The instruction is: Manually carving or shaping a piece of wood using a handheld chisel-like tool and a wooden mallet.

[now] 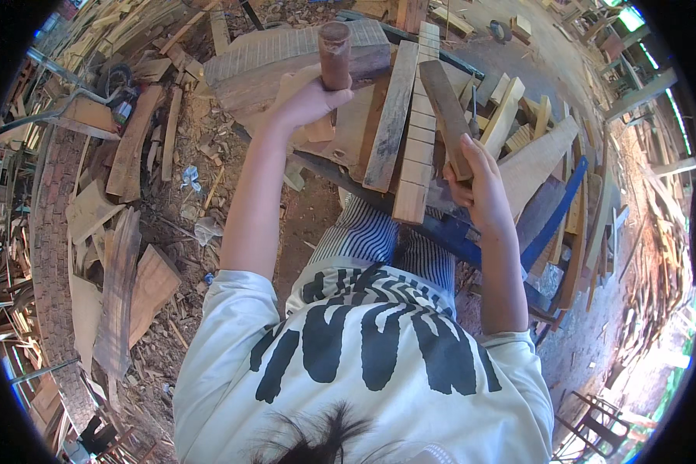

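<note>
My left hand (pixel 309 99) is closed around a round brown wooden cylinder (pixel 335 58), held upright over the bench. Its upper end faces me, and my fingers hide part of its lower end. On the right, my right hand (pixel 481 185) grips the near end of a dark wooden block (pixel 445 116), its thumb and fingers bent around it. Beside the block lies a long pale strip of wood (pixel 414 147) with several dark lines across it. A weathered plank (pixel 390 116) rests to the left of that strip. Behind my left hand sits a large wooden piece (pixel 294 54) with closely spaced lines across its top.
Wood offcuts (pixel 506 116) pile up at the right of the bench, near a blue curved strip (pixel 557 213). Chips and scraps cover the ground (pixel 201 162) at left, with long boards (pixel 117 286) beyond. A chair (pixel 595 425) stands at the lower right.
</note>
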`<state>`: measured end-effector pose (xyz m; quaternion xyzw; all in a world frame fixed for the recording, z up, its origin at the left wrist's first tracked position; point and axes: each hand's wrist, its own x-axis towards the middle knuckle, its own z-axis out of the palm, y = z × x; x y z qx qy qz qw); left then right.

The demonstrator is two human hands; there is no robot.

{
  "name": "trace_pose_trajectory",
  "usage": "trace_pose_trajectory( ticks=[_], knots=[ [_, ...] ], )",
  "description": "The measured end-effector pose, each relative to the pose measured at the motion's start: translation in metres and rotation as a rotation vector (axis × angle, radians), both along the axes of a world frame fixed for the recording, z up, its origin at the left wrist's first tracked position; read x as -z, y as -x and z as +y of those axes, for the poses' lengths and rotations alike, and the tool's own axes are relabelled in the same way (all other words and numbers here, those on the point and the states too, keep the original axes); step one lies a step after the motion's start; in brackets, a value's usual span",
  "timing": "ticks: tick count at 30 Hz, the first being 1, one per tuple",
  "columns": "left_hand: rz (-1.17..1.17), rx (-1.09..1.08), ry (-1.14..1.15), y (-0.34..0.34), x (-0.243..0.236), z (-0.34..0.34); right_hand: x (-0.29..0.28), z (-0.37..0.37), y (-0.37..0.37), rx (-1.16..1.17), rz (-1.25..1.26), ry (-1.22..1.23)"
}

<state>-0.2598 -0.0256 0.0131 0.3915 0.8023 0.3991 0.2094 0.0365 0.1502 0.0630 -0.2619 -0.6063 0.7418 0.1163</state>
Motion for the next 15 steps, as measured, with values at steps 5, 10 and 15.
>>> trace_pose_trajectory(
  ticks=[5, 10, 15],
  knots=[
    [0.211, -0.04, 0.063, -0.023, -0.017, -0.001, 0.0, -0.007, 0.004, 0.038, -0.038, -0.023],
    [0.325, -0.037, 0.026, -0.041, -0.044, -0.006, -0.041, -0.02, 0.015, 0.228, 0.261, -0.371],
    [0.315, -0.01, 0.107, -0.041, -0.047, -0.002, -0.111, -0.003, 0.035, 0.238, 0.773, -0.734]
  ],
)
